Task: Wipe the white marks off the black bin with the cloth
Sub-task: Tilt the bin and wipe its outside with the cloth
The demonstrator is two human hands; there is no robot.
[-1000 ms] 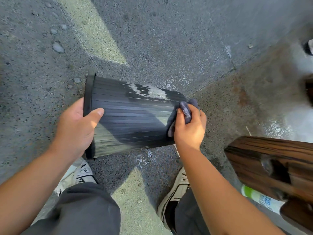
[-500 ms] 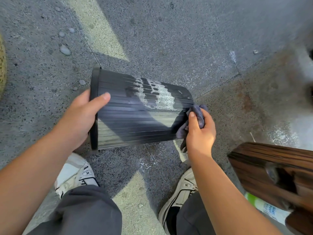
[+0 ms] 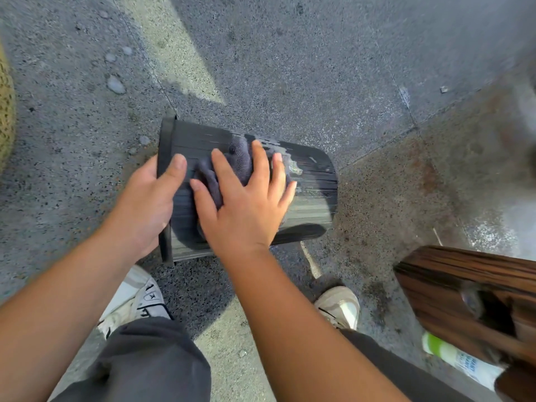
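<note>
The black bin (image 3: 313, 198) lay on its side at the centre of the frame, its ribbed wall facing up and its rim toward the left. White marks (image 3: 293, 165) showed along the upper part of the wall, just right of the fingertips. A dark grey cloth (image 3: 240, 161) was spread over the wall, and the right hand (image 3: 246, 204) pressed flat on it, fingers splayed wide and gripping nothing, only pinning the cloth down. The left hand (image 3: 148, 204) clasped the rim end, thumb over the wall and fingers curled round the edge out of sight.

To do the stroke well, the flat palm should probably carry the cloth right and up along the ribs across the marks, with firm pressure, while the left hand keeps the round bin from rolling.

The bin rested on speckled grey paving (image 3: 290, 68) crossed by pale sunlit patches. Two light sneakers and dark trousers showed below. At the lower right stood a brown wooden piece (image 3: 470, 285), with a white and green bottle (image 3: 452, 358) lying beneath it.
</note>
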